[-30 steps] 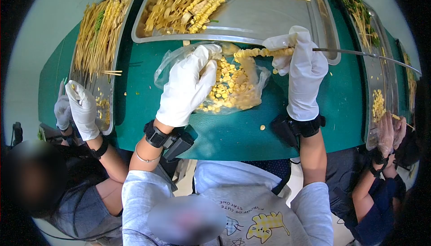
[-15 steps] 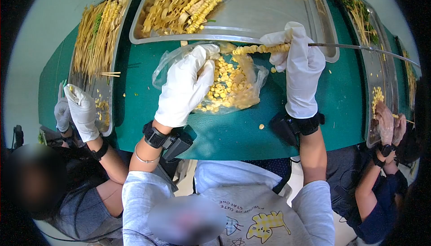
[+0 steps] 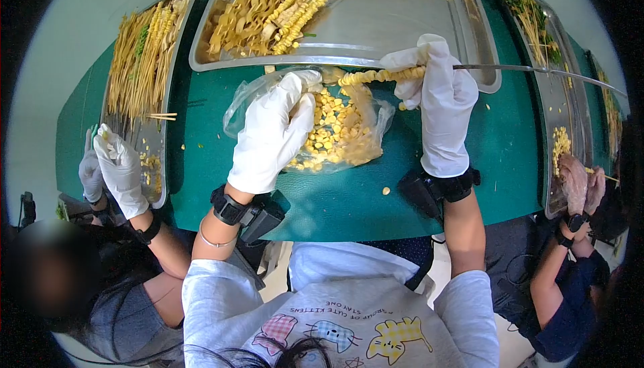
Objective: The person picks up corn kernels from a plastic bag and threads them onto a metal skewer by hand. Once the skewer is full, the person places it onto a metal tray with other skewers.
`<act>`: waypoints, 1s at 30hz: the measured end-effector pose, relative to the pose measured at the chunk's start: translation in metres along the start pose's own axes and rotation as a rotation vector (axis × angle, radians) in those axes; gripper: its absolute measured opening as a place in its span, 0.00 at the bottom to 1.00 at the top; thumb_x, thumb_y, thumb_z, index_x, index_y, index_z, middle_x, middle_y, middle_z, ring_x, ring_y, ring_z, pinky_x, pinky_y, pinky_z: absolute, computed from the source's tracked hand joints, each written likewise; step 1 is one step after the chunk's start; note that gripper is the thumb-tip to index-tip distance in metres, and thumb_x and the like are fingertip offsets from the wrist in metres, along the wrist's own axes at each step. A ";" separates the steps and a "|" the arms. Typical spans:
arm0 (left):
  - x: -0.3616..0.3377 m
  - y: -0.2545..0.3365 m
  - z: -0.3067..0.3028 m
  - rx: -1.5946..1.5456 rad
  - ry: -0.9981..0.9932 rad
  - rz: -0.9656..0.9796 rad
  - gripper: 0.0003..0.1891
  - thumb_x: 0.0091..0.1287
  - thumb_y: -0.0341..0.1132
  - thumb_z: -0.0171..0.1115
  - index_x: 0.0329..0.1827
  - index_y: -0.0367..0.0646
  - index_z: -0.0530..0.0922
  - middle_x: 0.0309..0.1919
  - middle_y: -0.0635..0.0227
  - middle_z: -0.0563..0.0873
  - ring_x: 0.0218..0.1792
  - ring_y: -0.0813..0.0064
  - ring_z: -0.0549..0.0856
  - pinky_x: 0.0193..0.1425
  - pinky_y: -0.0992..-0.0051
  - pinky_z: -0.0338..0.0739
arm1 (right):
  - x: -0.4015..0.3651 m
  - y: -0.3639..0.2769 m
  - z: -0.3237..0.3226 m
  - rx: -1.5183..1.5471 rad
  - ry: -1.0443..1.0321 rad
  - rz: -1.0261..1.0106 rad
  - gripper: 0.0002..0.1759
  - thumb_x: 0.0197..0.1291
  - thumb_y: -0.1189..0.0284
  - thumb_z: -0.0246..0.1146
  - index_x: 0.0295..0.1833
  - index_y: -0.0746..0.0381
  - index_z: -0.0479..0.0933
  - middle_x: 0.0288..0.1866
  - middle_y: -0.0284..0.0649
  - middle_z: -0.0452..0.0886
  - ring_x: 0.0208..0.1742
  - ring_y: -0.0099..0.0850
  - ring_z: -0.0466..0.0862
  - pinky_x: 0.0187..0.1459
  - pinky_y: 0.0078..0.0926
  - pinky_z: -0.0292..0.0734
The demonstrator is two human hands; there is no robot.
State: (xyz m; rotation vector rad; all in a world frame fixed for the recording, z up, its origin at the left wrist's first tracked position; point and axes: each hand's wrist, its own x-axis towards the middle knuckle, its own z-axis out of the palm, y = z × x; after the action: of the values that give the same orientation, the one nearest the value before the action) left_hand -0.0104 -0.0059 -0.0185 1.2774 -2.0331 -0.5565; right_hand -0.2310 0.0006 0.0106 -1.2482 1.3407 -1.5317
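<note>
My right hand (image 3: pixel 443 106), in a white glove, grips a long metal skewer (image 3: pixel 510 67) threaded with yellow corn kernels (image 3: pixel 362 78). The kernel-covered end points left, toward my left hand (image 3: pixel 278 130), also white-gloved. That hand's thumb and fingers are pinched together by the skewer's end; what lies between them is hidden. Beneath both, a clear plastic bag (image 3: pixel 382 130) lies spread on the table with loose corn kernels (image 3: pixel 335 123) on it.
Beyond the bag a metal tray (image 3: pixel 396 26) holds skewered food (image 3: pixel 282 16). More trays stand left (image 3: pixel 161 167) and right (image 3: pixel 558 106). On the green table (image 3: pixel 335 210) lie stray kernels. Co-workers' gloved hands (image 3: pixel 121 170) are at the left, others (image 3: pixel 578 183) at the right.
The whole view has shifted slightly, moving the scene a little left and down. Both hands keep nearly the same grip and place over the bag.
</note>
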 end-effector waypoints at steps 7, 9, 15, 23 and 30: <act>0.000 -0.002 0.002 -0.048 0.010 0.002 0.12 0.69 0.28 0.57 0.53 0.41 0.80 0.33 0.53 0.84 0.31 0.57 0.83 0.39 0.65 0.77 | 0.003 0.002 0.000 -0.037 0.030 -0.042 0.28 0.74 0.52 0.55 0.35 0.64 0.86 0.25 0.34 0.86 0.21 0.16 0.76 0.24 0.15 0.70; 0.000 -0.002 0.002 -0.036 0.017 0.014 0.12 0.68 0.28 0.57 0.53 0.41 0.80 0.33 0.53 0.84 0.31 0.56 0.83 0.39 0.65 0.77 | 0.001 0.002 0.000 -0.013 0.024 -0.063 0.28 0.74 0.52 0.55 0.35 0.64 0.86 0.24 0.33 0.85 0.21 0.16 0.76 0.24 0.15 0.70; -0.001 -0.001 0.002 -0.021 0.019 0.016 0.12 0.68 0.28 0.57 0.53 0.41 0.80 0.33 0.53 0.84 0.31 0.56 0.84 0.39 0.65 0.77 | 0.001 0.000 0.004 0.001 0.042 -0.017 0.28 0.75 0.52 0.55 0.35 0.64 0.86 0.24 0.33 0.85 0.20 0.16 0.75 0.24 0.15 0.70; 0.000 -0.002 0.003 -0.020 0.031 0.055 0.11 0.69 0.28 0.57 0.52 0.41 0.80 0.35 0.53 0.85 0.34 0.53 0.84 0.41 0.63 0.78 | 0.002 0.000 0.000 -0.022 0.022 -0.006 0.29 0.74 0.52 0.55 0.35 0.65 0.87 0.23 0.33 0.84 0.20 0.17 0.75 0.24 0.16 0.69; -0.001 -0.003 0.005 -0.038 0.035 0.033 0.12 0.69 0.29 0.57 0.53 0.41 0.80 0.35 0.53 0.85 0.33 0.55 0.84 0.40 0.64 0.78 | 0.001 0.001 0.000 -0.029 0.007 -0.008 0.29 0.74 0.50 0.55 0.34 0.64 0.87 0.21 0.33 0.83 0.20 0.16 0.75 0.23 0.15 0.69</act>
State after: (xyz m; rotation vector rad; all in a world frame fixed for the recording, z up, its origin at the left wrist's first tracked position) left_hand -0.0121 -0.0066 -0.0240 1.2208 -2.0020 -0.5507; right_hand -0.2313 -0.0010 0.0101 -1.2683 1.3687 -1.5283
